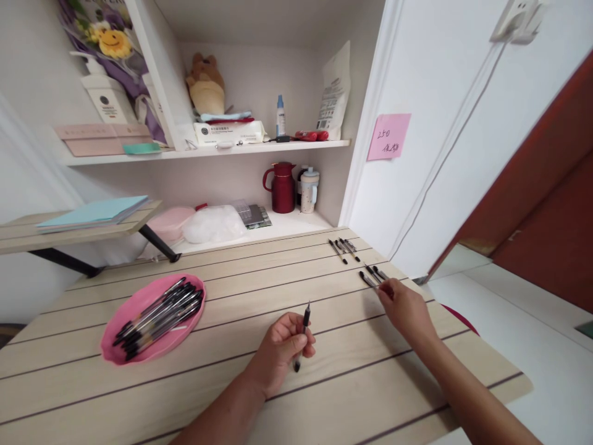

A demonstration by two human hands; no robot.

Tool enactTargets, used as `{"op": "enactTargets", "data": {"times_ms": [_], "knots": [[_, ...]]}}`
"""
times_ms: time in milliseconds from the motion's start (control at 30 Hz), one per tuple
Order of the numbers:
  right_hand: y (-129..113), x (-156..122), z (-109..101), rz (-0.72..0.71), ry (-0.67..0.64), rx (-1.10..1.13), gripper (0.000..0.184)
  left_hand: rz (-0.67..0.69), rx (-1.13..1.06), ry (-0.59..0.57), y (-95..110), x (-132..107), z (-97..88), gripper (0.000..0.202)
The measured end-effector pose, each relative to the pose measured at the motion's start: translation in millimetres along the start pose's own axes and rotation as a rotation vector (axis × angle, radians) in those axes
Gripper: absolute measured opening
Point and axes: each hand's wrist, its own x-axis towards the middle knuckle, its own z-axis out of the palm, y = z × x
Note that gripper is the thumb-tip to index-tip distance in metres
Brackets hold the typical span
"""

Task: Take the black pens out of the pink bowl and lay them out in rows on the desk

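Note:
My left hand (286, 346) is closed around a black gel pen (306, 316), held nearly upright over the table with its bare tip pointing up and its dark end down. Farther right, my right hand (405, 306) is low at the table with thumb and fingers pinched together. Its fingertips are at the near ends of several dark pens or pen caps (369, 279); what they grip is hidden. Just beyond lies another small group of pens or pen parts (343, 249). On the left, a pink tray (197, 284) holds a pile of black-capped clear pens (162, 315).
The slatted wooden table (250, 278) meets a white shelf unit at the back, where a red jug (283, 188) and a pale cup (309, 191) stand. A small raised shelf (139, 227) bears blue paper (95, 211). A white cable (445, 148) runs down the right wall.

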Motion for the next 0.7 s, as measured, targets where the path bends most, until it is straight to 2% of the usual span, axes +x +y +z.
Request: {"op": "enactTargets", "data": {"times_ms": [67, 133, 200, 233, 333, 467, 600, 700], "knots": [[-21.4, -21.2, 1.9, -0.038, -0.157, 0.238, 0.014, -0.007, -0.045, 0.025, 0.1, 0.2, 2.1, 0.020], [-48.2, -48.6, 6.9, -0.098, -0.466, 0.481, 0.018, -0.002, -0.103, 0.058, 0.6, 0.5, 4.4, 0.021], [-74.2, -75.5, 12.8, -0.180, -0.659, 0.590, 0.017, 0.020, -0.156, 0.079, 1.5, 0.7, 6.4, 0.021], [-85.1, -86.6, 15.4, -0.205, -0.662, 0.615, 0.013, 0.035, -0.176, 0.079, 2.2, 0.7, 7.1, 0.020], [-106.1, -106.9, 20.8, -0.233, -0.542, 0.587, 0.010, 0.081, -0.220, 0.060, 4.1, 0.5, 7.5, 0.017], [-114.2, -113.0, 22.8, -0.241, -0.465, 0.612, 0.008, 0.102, -0.273, 0.086, 5.1, 0.7, 7.2, 0.017], [-106.6, -103.7, 16.9, -0.281, -0.403, 0.529, 0.013, 0.104, -0.252, 0.122, 3.8, 2.3, 7.3, 0.032], [-82.5, -82.5, 8.2, -0.231, -0.315, 0.330, 0.015, 0.072, -0.165, 0.128, 2.3, 3.0, 5.0, 0.043]]}}
